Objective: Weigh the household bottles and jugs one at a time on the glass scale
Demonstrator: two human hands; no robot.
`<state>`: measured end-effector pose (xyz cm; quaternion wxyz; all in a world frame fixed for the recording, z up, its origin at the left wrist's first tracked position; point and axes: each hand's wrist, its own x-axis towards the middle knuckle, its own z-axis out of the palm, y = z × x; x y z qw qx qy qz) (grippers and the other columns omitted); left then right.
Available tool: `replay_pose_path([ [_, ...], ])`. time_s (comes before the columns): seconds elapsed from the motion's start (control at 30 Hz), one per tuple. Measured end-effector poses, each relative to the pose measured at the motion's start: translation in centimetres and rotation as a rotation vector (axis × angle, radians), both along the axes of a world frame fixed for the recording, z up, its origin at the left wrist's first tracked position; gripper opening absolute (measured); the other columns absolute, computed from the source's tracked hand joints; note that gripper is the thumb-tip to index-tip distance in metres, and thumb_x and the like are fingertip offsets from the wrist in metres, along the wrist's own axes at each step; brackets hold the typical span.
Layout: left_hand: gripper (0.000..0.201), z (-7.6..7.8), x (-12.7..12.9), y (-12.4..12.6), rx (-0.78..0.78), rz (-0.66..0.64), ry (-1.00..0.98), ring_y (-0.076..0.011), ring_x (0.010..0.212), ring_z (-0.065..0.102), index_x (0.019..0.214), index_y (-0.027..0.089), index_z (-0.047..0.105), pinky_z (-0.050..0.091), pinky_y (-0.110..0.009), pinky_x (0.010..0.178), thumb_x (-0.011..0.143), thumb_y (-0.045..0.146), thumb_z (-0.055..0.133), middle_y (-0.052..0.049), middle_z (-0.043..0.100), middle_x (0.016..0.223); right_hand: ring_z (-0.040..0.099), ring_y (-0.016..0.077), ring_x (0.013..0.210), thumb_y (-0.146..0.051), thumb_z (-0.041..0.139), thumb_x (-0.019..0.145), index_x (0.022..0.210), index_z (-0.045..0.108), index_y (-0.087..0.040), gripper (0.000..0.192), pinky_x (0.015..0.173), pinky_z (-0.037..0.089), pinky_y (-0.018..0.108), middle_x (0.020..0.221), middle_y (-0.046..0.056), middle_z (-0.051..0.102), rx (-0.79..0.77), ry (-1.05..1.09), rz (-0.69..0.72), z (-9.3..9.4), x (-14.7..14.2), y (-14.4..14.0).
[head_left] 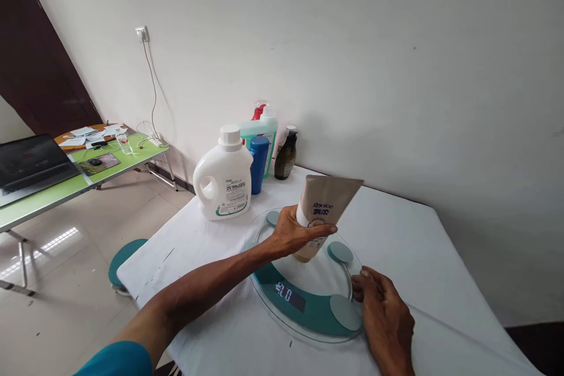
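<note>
My left hand grips a beige tube standing cap-down on a round glass bathroom scale. The tube's flat crimped end points up. The scale's dark display is lit and faces me. My right hand rests on the scale's right rim beside a round teal foot pad, fingers curled against the glass edge.
A white table carries the scale. Behind it stand a white detergent jug, a blue bottle, a green pump bottle and a dark bottle. A green desk with a laptop stands left; a teal stool below.
</note>
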<state>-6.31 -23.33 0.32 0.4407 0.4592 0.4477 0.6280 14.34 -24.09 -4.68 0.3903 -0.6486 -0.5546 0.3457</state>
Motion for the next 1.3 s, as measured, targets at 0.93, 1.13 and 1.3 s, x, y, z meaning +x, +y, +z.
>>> replay_pose_path([
  [0.93, 0.016, -2.0, -8.2, 17.0, 0.101, 0.664, 0.259, -0.0242, 0.097, 0.071, 0.093, 0.017, 0.068, 0.054, -0.036, 0.089, 0.088, 0.022, 0.083, -0.009, 0.078, 0.098, 0.080, 0.0351, 0.083, -0.082, 0.055, 0.080, 0.115, 0.070, -0.023, 0.070, 0.083, 0.062, 0.046, 0.091, 0.012, 0.084, -0.142, 0.029, -0.022, -1.4, 0.9, 1.0],
  [1.13, 0.021, -2.8, -8.2, 16.9, 0.024, 0.689, 0.322, -0.0241, 0.102, 0.070, 0.100, 0.020, 0.066, 0.053, -0.036, 0.092, 0.090, 0.022, 0.084, -0.017, 0.079, 0.115, 0.080, 0.0348, 0.082, -0.083, 0.055, 0.077, 0.116, 0.072, -0.022, 0.075, 0.082, 0.061, 0.047, 0.092, 0.012, 0.084, -0.130, 0.012, -0.057, -1.6, 0.8, 1.1],
  [1.3, 0.040, -2.7, -8.2, 15.5, -0.048, 0.686, 0.364, -0.0314, 0.126, 0.069, 0.122, 0.016, 0.066, 0.050, -0.044, 0.107, 0.089, 0.022, 0.086, -0.026, 0.074, 0.134, 0.079, 0.0343, 0.079, -0.083, 0.056, 0.077, 0.114, 0.072, -0.022, 0.073, 0.082, 0.061, 0.047, 0.091, 0.012, 0.084, -0.103, 0.017, -0.046, -1.7, 0.7, 1.0],
])
